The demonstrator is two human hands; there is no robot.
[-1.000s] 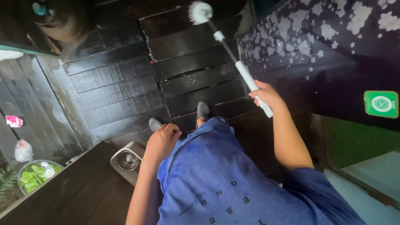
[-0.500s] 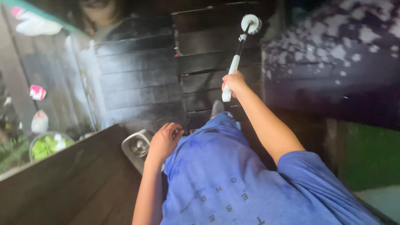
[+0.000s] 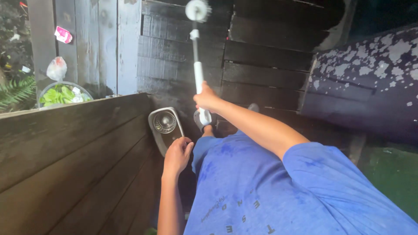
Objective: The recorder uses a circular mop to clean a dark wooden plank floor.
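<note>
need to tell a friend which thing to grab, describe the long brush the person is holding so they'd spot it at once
Start at the dark wet plank floor ahead of the person in the blue shirt. The long-handled brush reaches across it from the right hand. It is the only white thing there: a thin stick ending in a round, fluffy head.

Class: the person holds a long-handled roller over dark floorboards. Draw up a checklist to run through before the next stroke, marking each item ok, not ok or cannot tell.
1. Right hand closed firmly on the white roller handle: ok.
2. Roller head down at the boards: ok.
3. Paint load on the roller head: cannot tell.
4. Left hand free, holding nothing: ok.
5. Small fan close beside the feet, clear of the stroke: cannot tell.
</note>
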